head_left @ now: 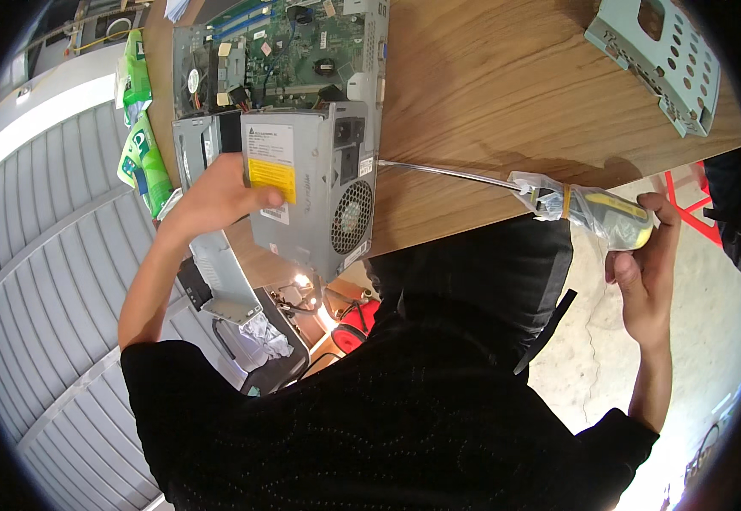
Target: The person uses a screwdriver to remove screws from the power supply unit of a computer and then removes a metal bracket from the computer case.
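Note:
My left hand (221, 198) grips a grey metal computer power supply (306, 234); the thumb lies on its labelled face and the other fingers are mostly hidden behind it. The unit shows a round fan grille and a power socket on its right-hand side. My right hand (647, 285) holds the handle end of a long screwdriver (464, 175) between fingers and thumb. Clear plastic and a rubber band wrap its yellow-and-grey handle. The shaft points left, with its tip at the power supply's right edge. Beyond the power supply lies the opened computer case (382, 64) with a green circuit board (302, 51).
A perforated grey metal bracket (664, 68) lies at the far right of the wooden table (481, 77). Green-and-white packets (142, 157) lie along the left edge. Below stand a dark bin-like container with crumpled plastic (264, 341) and a red frame (686, 209) to the right.

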The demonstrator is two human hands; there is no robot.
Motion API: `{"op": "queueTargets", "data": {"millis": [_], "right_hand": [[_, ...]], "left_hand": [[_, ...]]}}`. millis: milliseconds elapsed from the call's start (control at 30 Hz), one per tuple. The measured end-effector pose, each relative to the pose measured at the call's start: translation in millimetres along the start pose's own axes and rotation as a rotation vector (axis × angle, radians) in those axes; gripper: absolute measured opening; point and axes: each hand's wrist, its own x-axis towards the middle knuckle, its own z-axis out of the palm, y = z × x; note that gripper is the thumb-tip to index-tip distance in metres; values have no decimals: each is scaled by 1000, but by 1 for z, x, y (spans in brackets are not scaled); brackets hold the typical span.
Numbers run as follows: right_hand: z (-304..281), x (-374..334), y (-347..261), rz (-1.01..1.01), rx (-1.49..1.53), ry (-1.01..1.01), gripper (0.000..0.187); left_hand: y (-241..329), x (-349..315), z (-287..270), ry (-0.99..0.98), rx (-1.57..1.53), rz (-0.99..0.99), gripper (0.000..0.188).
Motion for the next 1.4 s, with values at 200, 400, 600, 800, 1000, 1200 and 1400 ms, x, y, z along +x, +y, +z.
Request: {"op": "queueTargets", "data": {"millis": [200, 400, 600, 800, 1000, 1200, 1400], "right_hand": [[-15, 7, -7, -9, -284, -131, 53], [5, 0, -13, 18, -185, 93, 74], [-8, -1, -10, 34, 7, -64, 78], [-21, 1, 2, 57, -112, -137, 70], [-5, -1, -11, 136, 9, 32, 40], [21, 14, 5, -221, -31, -38, 34], [-19, 20, 15, -644, -489, 136, 51]], "left_hand": [[3, 0, 0, -3, 5, -42, 38], [2, 1, -1, -1, 7, -32, 40], [0, 3, 0, 6, 6, -24, 38], [-4, 5, -3, -4, 37, 10, 38], [-5, 2, 0, 14, -7, 8, 38], [1, 2, 0, 6, 20, 7, 40], [-5, 2, 3, 36, 4, 39, 48]]}}
